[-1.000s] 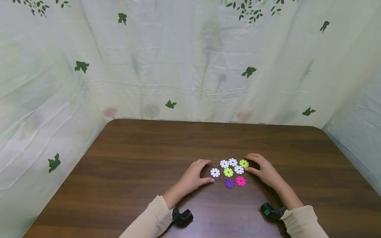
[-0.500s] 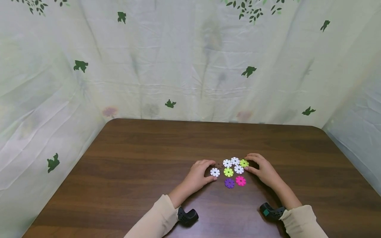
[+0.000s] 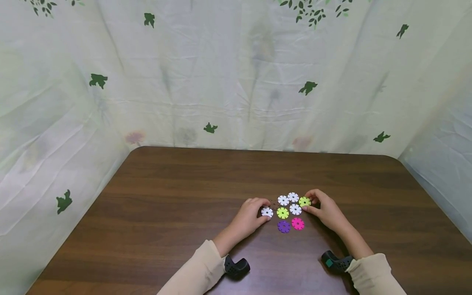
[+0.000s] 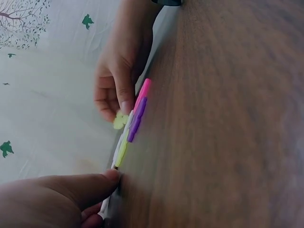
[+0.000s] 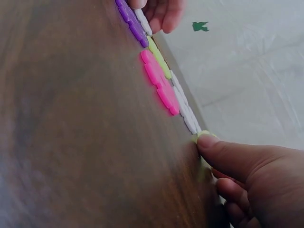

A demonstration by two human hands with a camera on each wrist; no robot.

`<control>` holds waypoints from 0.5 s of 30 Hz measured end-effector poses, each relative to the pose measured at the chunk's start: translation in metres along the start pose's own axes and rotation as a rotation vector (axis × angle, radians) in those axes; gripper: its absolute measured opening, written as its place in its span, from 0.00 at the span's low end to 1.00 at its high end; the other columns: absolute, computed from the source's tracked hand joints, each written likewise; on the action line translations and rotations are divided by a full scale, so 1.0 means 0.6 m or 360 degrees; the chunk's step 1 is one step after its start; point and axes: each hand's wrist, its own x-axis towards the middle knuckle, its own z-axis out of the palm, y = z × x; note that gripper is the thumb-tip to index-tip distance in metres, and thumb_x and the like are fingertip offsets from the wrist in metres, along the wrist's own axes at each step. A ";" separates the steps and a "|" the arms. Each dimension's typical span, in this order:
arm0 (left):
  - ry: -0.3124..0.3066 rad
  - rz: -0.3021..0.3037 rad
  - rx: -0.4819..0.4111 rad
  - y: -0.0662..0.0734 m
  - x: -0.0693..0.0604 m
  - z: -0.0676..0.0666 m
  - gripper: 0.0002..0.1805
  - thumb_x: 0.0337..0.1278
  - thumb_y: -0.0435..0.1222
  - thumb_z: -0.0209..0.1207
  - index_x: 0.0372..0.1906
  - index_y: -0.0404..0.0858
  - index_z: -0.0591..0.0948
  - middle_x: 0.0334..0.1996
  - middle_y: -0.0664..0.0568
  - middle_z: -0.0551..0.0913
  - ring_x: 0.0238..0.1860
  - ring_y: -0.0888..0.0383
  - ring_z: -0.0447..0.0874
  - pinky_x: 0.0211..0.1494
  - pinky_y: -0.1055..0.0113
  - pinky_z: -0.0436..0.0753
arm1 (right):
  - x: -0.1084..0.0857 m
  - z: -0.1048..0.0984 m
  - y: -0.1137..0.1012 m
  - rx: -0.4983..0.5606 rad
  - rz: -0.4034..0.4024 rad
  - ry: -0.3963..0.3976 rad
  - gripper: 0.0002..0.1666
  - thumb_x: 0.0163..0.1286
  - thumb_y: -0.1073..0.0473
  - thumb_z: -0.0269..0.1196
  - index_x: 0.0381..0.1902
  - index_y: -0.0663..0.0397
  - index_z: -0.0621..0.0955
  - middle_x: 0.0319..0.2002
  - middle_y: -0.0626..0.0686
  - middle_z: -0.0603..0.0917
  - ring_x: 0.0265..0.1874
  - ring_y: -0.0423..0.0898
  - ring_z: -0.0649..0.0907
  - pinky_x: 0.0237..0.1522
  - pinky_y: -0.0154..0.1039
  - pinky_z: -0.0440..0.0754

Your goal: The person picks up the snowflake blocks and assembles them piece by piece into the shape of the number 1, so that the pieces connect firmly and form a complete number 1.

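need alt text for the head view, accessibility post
The left hand curves around a flat white notched disc, the right hand pinches a lime disc, and purple, pink and other discs lie between them on a brown wooden table.

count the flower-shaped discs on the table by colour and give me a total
White discs: 4
Yellow-green discs: 2
Purple disc: 1
Pink disc: 1
Brown disc, partly covered: 1
Total: 9

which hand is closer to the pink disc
Right. The right hand is beyond and right of the pink disc; the left hand is farther off, left of the purple disc.
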 end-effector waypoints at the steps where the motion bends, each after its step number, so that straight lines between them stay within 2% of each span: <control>1: 0.0005 -0.0002 0.0005 0.000 0.000 0.000 0.18 0.46 0.37 0.65 0.44 0.36 0.77 0.40 0.51 0.79 0.43 0.55 0.73 0.50 0.63 0.68 | 0.000 0.000 0.000 0.0006 0.0005 0.0006 0.16 0.56 0.63 0.65 0.41 0.59 0.73 0.33 0.52 0.74 0.32 0.47 0.73 0.34 0.39 0.73; 6: 0.0058 0.0015 -0.0035 0.003 -0.002 -0.003 0.19 0.45 0.37 0.66 0.45 0.35 0.77 0.39 0.50 0.77 0.41 0.56 0.74 0.48 0.65 0.71 | 0.000 -0.001 0.000 0.0038 -0.0006 0.0015 0.17 0.58 0.66 0.63 0.45 0.56 0.73 0.28 0.49 0.73 0.28 0.45 0.72 0.28 0.35 0.71; 12: 0.0077 0.0075 -0.0050 0.005 -0.003 -0.007 0.23 0.48 0.38 0.64 0.51 0.33 0.76 0.42 0.48 0.74 0.41 0.57 0.74 0.47 0.67 0.73 | 0.001 -0.001 0.000 0.0073 -0.0019 0.0013 0.17 0.59 0.67 0.62 0.47 0.56 0.74 0.30 0.49 0.75 0.28 0.45 0.73 0.28 0.36 0.72; 15: 0.0090 0.0104 -0.0051 0.007 -0.004 -0.008 0.22 0.49 0.38 0.64 0.50 0.33 0.77 0.41 0.48 0.73 0.40 0.57 0.73 0.46 0.67 0.73 | 0.001 -0.001 0.000 0.0087 -0.0012 0.0013 0.17 0.59 0.67 0.62 0.47 0.57 0.74 0.31 0.50 0.75 0.29 0.46 0.73 0.29 0.37 0.73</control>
